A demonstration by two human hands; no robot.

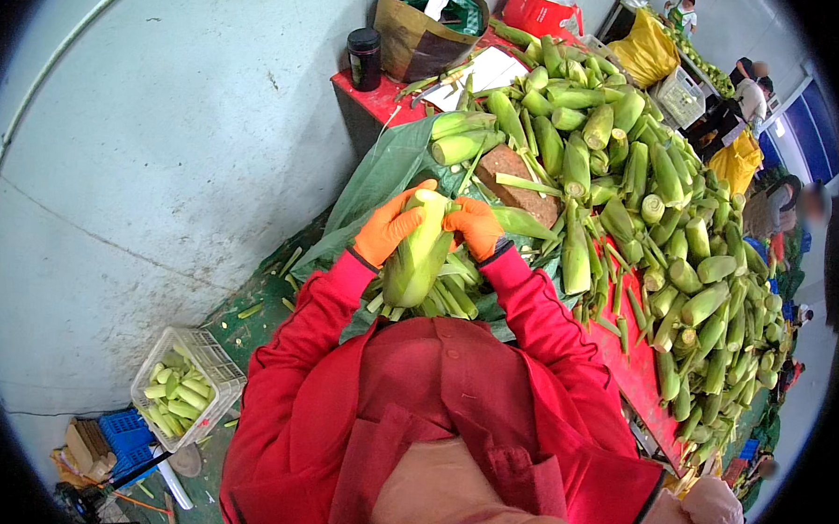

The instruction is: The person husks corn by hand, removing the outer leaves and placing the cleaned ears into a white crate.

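Both hands wear orange gloves in front of my chest. My left hand [391, 225] grips an ear of corn in its green husk [419, 262] near its pale cut stem end, which points away from me. At the same end, my right hand [476, 226] pinches a husk leaf at the ear's right side; its fingertips are partly hidden. A green husk leaf [526, 222] sticks out to the right of that hand; whether it is held I cannot tell. Below the ear lie loose husk leaves [453, 291] on a green plastic sheet [377, 183].
A large heap of unhusked corn [674, 224] covers the red table [640, 363]. A reddish brick [517, 185], knife [437, 91], black jar [364, 59] and bag [429, 34] stand beyond my hands. A crate of trimmed corn [189, 392] sits lower left. Other people [749, 101] are far right.
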